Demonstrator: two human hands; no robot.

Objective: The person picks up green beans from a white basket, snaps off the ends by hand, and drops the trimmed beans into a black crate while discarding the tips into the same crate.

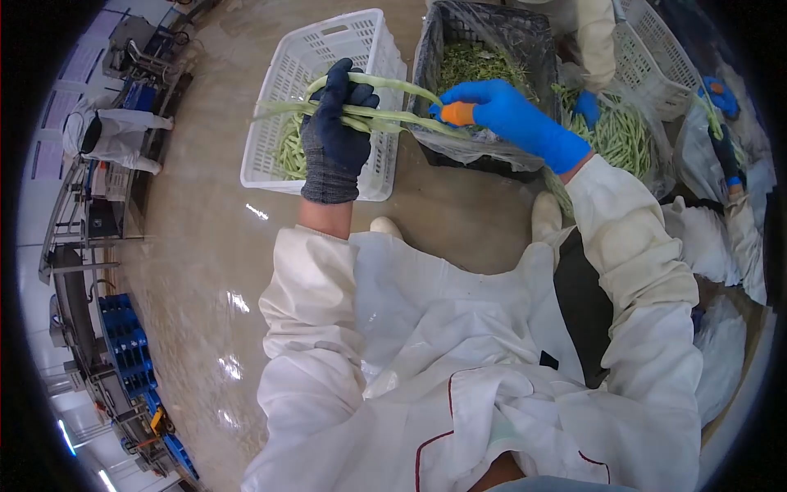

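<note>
My left hand, in a dark knitted glove, is closed around several long green beans that stick out on both sides of it. It is above a white slotted basket with more beans inside. My right hand, in a blue glove, grips a small orange-handled tool at the right ends of the beans. Its blade, if any, cannot be made out. Below my right hand stands a black crate lined with clear plastic, holding chopped green trimmings.
Right of the crate lies a heap of long beans in plastic, touched by a co-worker's blue-gloved hand. Another co-worker's dark-gloved hand holds beans at far right. Machinery and blue crates line the left. The floor looks wet.
</note>
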